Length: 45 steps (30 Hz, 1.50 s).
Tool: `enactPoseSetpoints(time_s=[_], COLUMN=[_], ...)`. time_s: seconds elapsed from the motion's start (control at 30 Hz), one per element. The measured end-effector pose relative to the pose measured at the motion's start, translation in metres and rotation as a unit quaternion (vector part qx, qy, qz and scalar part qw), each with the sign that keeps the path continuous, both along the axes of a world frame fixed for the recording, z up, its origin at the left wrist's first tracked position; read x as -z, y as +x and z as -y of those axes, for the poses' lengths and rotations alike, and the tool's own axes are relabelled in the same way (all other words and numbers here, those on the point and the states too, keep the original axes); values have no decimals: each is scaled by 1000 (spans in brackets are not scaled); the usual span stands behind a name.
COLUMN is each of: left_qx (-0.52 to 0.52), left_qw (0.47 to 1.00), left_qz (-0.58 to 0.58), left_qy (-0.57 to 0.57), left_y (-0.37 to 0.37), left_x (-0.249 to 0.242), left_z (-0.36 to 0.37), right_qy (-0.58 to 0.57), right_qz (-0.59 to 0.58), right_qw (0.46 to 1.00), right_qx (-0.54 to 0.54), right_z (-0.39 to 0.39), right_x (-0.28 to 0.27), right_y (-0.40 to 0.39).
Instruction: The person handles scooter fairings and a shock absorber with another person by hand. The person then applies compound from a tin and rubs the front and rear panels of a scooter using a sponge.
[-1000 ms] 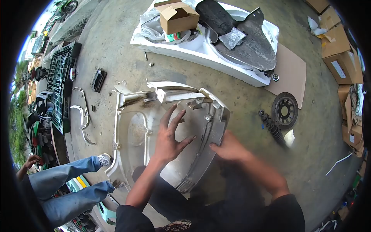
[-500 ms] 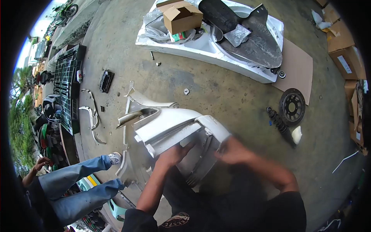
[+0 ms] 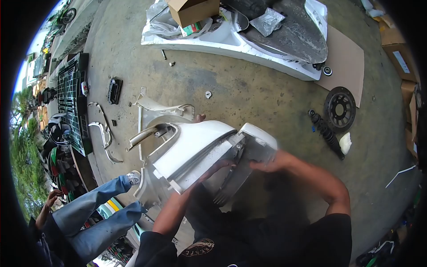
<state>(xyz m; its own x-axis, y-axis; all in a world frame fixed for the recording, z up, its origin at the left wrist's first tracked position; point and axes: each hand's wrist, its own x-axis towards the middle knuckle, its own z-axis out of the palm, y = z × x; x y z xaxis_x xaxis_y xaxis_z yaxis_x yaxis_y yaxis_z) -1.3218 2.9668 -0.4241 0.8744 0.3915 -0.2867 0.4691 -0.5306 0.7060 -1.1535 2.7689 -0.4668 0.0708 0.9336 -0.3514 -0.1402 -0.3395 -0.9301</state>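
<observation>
A white motorcycle fairing panel (image 3: pixel 195 142) is held up in front of me, its grey inner side partly turned toward me. My left hand (image 3: pixel 218 170) grips it from below, the thumb side showing at the lower edge; fingertips poke out beyond the far edge. At the right end, my right hand (image 3: pixel 269 163) holds the squared-off section of the panel, its fingers slightly blurred and partly hidden. Just behind on the floor lies another white plastic panel (image 3: pixel 153 104), partly covered by the held one.
A white foam tray (image 3: pixel 213 50) carries an open cardboard box (image 3: pixel 193 12) and dark parts. A brake disc (image 3: pixel 331 116) and a shock absorber (image 3: pixel 327 135) lie to the right. At left are white trim strips (image 3: pixel 106 133), a green pallet (image 3: pixel 71 104) and a person in jeans (image 3: pixel 93 207).
The fairing panel has tilted, showing more of its inner side at the right end. My left fingertips now show past its far edge. The camera view has shifted somewhat.
</observation>
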Motion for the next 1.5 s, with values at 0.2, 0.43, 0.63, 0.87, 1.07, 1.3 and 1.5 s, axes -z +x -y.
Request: enactPoseSetpoints(time_s=[0.2,0.43,0.63,0.87,1.07,1.3,1.5], left_qx=[-83,35,39,-48,-63,-96,-143], left_qw=[960,960,947,994,996,947,977], left_qz=[-131,125,154,-13,-46,266,143], left_qy=[-234,249,280,-100,-32,-150,-60], left_y=[-5,-2,30,56,96,40,47], left_x=[54,71,50,69,62,51,86], left_z=[-26,-4,7,-12,-9,-33,-72], right_qy=[-41,-78,-89,-72,-179,-124,-208], right_qz=[-31,-39,-19,-43,87,149,199], right_qw=[998,996,996,972,856,743,784], right_qx=[-23,-27,-24,221,477,640,550], right_z=[3,15,27,31,6,-30,-61], right_x=[4,21,44,51,50,120,72], right_y=[7,19,25,-14,-45,-37,-1])
